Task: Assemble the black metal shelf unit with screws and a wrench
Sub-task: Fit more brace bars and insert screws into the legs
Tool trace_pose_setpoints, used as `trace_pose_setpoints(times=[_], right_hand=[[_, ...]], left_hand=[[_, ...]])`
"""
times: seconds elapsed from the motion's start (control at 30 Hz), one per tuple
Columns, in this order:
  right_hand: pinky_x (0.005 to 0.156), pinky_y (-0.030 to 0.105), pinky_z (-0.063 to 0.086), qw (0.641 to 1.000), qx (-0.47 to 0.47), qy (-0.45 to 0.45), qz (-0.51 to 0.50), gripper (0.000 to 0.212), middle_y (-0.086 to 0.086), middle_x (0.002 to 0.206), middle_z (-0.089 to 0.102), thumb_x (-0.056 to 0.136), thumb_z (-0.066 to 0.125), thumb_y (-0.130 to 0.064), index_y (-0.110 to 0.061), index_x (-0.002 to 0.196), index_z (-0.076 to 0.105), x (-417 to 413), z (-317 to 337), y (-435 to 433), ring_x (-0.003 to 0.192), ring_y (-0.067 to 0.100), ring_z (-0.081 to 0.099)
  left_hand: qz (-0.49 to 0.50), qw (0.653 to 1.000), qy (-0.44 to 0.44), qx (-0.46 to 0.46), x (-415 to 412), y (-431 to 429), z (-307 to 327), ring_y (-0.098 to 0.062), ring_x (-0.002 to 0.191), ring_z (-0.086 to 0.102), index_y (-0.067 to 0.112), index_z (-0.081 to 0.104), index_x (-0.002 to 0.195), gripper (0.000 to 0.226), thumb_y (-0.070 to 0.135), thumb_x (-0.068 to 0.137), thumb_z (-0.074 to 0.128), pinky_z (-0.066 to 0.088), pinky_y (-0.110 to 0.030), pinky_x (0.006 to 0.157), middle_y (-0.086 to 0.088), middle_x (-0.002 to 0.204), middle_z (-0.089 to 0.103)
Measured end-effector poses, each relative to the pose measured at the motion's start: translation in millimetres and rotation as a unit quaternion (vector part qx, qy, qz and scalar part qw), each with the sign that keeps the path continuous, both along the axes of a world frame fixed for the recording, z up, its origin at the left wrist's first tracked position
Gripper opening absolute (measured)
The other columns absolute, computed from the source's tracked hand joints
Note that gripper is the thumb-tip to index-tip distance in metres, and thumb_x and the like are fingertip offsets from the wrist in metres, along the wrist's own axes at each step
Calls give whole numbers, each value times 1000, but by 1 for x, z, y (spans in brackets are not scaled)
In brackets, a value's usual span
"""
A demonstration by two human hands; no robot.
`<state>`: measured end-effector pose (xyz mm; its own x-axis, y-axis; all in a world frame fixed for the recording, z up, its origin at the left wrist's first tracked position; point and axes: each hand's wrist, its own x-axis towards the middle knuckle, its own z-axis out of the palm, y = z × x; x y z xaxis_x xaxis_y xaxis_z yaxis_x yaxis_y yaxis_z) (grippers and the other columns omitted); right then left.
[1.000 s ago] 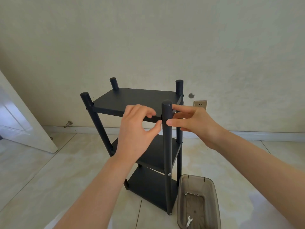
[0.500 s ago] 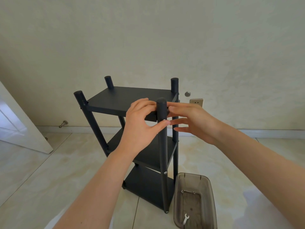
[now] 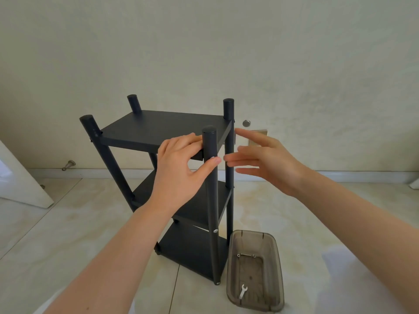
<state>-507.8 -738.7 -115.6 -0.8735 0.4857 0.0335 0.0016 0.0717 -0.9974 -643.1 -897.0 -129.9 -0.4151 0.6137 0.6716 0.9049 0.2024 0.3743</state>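
Black metal shelf unit (image 3: 158, 130) stands upright on the pale tiled floor (image 3: 68, 234) mid-view, with a smoky plastic tray (image 3: 279, 268) holding the small silver wrench (image 3: 242, 291) at its 5 o'clock. The left hand (image 3: 179, 173) still pinches the front post (image 3: 209, 143), thumb on a silver screw (image 3: 213, 157). The right hand (image 3: 267, 164) has drawn back to 3 o'clock, fingers spread, empty. The screw looks finger-started, so wrench-tightening likely follows.
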Motion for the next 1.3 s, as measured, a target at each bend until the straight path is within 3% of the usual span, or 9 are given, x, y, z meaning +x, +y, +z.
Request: trace_pose_setpoints(times=[0.17, 0.27, 0.47, 0.6, 0.73, 0.87, 0.97, 1.1, 1.3], right_hand=[[85, 34, 59, 976, 30, -216, -5, 18, 1, 93, 77, 98, 59, -20, -12, 111, 69, -3, -71, 26, 87, 15, 74], [76, 29, 60, 947, 41, -319, 21, 15, 4, 91, 77, 98, 60, -19, -9, 105, 69, -5, -121, 38, 84, 17, 75], [83, 31, 58, 886, -2, -461, 56, 13, 10, 98, 74, 93, 63, -14, -5, 96, 71, 1, -237, 31, 88, 22, 72], [66, 25, 52, 860, 42, -495, 115, 11, 10, 78, 64, 88, 62, -13, -6, 87, 70, 10, -302, 15, 68, 19, 62], [52, 16, 45, 848, 96, -506, 124, 16, 4, 76, 62, 91, 59, -12, -4, 101, 69, 9, -350, 7, 59, 10, 58], [79, 26, 49, 842, 152, -503, 123, 19, 10, 102, 65, 98, 49, -9, -6, 106, 66, -1, -377, 15, 96, 23, 64], [82, 24, 46, 845, 186, -495, 83, 19, 12, 115, 63, 100, 45, -8, -9, 107, 62, -13, -388, 28, 97, 20, 59], [99, 31, 46, 829, 249, -493, 84, 30, 12, 133, 53, 97, 48, -12, -11, 127, 54, -21, -403, 41, 116, 25, 55], [100, 36, 47, 813, 300, -491, 94, 32, 13, 139, 46, 97, 47, -8, -8, 129, 52, -27, -418, 39, 115, 29, 56]], left_hand=[[1, 1000, 7, 20, 1, 1, -3, -15, 121, 52, 19, 71, 116, 39, 47, 89, 65, 25, -37, 111, 5, 120, 66], [1, 1000, 7, 16, 3, 0, 0, -15, 121, 53, 19, 70, 117, 37, 43, 90, 66, 27, -39, 112, 5, 119, 67], [8, 1000, 14, 9, 6, 0, 1, -14, 115, 54, 18, 71, 113, 34, 43, 92, 63, 33, -39, 108, 4, 115, 67], [18, 999, 25, 29, 10, 4, -2, -16, 112, 57, 14, 71, 111, 33, 40, 93, 63, 36, -41, 105, 1, 112, 69], [22, 997, 50, 51, 14, 8, -6, -19, 108, 57, 10, 72, 107, 32, 37, 93, 62, 37, -39, 101, -3, 108, 69], [32, 994, 68, 80, 15, 13, -11, -10, 105, 49, 9, 71, 106, 33, 37, 95, 59, 38, -39, 96, 0, 105, 65], [36, 992, 77, 90, 16, 16, -15, -4, 102, 43, 8, 71, 104, 35, 39, 96, 57, 42, -42, 92, 7, 103, 58], [34, 993, 78, 85, 16, 17, -18, -3, 101, 42, 7, 70, 104, 39, 41, 98, 53, 41, -42, 92, 7, 103, 57], [28, 994, 67, 84, 18, 17, -19, 4, 102, 40, 11, 69, 100, 38, 43, 98, 48, 40, -46, 91, 7, 105, 56]])
